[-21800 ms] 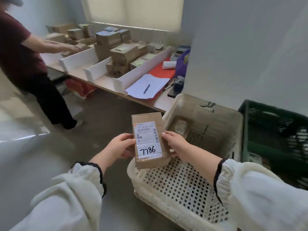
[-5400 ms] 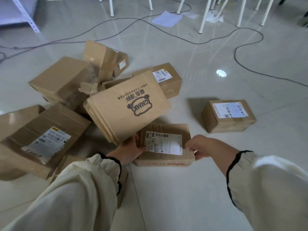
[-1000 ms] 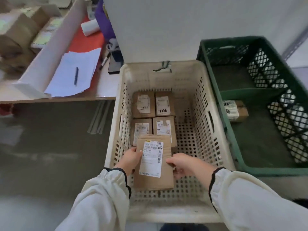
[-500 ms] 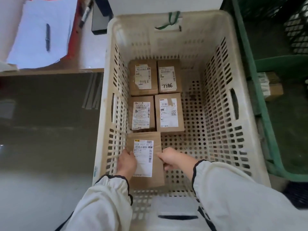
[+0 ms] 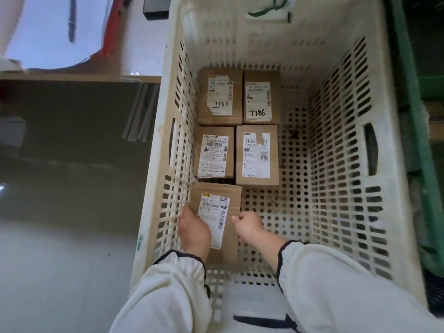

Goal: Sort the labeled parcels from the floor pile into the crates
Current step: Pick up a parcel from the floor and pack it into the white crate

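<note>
A brown labelled parcel (image 5: 222,200) lies low inside the cream perforated crate (image 5: 341,179), against its left wall. My left hand (image 5: 193,228) grips the parcel's left edge, and my right hand (image 5: 247,225) grips its right edge. Beyond it, several labelled parcels lie flat in two rows: two marked 7786 (image 5: 219,96) (image 5: 260,97) at the back, and two more (image 5: 213,152) (image 5: 257,155) in front of them. The held parcel sits just behind the nearer row.
A green crate (image 5: 415,131) stands right of the cream one, with a parcel (image 5: 436,121) partly in view inside. At upper left is a table edge (image 5: 79,76) carrying white paper (image 5: 48,32) and a pen (image 5: 71,19). Grey floor (image 5: 67,212) lies on the left.
Both hands have lowered the parcel deeper into the cream crate, towards its left wall. The camera has leaned further over the crate.
</note>
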Available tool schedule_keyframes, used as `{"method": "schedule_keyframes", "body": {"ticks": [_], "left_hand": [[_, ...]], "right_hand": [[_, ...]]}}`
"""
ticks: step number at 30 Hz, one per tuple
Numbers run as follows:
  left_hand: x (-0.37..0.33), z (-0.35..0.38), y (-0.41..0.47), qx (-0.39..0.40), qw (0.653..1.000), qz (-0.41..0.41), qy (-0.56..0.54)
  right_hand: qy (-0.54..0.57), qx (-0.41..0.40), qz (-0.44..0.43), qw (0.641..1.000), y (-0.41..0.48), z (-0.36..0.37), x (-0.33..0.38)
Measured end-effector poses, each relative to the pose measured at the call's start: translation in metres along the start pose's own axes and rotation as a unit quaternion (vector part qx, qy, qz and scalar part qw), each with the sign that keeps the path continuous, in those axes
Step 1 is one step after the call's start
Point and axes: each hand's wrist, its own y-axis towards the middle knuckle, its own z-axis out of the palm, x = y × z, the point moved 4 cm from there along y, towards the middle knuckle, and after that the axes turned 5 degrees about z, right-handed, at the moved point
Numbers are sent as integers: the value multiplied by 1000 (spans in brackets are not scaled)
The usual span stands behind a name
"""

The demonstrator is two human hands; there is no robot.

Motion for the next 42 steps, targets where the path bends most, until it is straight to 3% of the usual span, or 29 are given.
{"method": "schedule_keyframes", "body": {"ticks": [5, 8, 11, 17, 22, 27, 32, 37, 42], "left_hand": [[-15, -11, -3, 25, 997, 69, 25], [-37, -23, -5, 130, 975, 138, 112], [-74, -49, -12, 229, 932, 199, 201], [-146, -127, -32, 226, 899, 268, 262], [-167, -179, -52, 185, 906, 283, 255], [-137, -221, -82, 138, 940, 236, 205], [-77, -271, -119, 53, 982, 160, 88], [18, -330, -168, -27, 998, 47, 26], [139, -368, -255, -107, 990, -83, -44]], "right_hand": [[-70, 1, 14, 997, -17, -7, 13], [-165, -32, -45, 985, -42, -37, 35], [-260, -65, -126, 955, -69, -81, 58], [-428, -105, -167, 882, -152, -163, 100], [-468, -134, -211, 848, -203, -187, 125], [-491, -133, -277, 815, -249, -176, 152], [-497, -99, -370, 778, -290, -120, 172], [-589, -62, -431, 681, -345, -33, 194], [-658, -15, -499, 563, -416, 98, 172]]}}
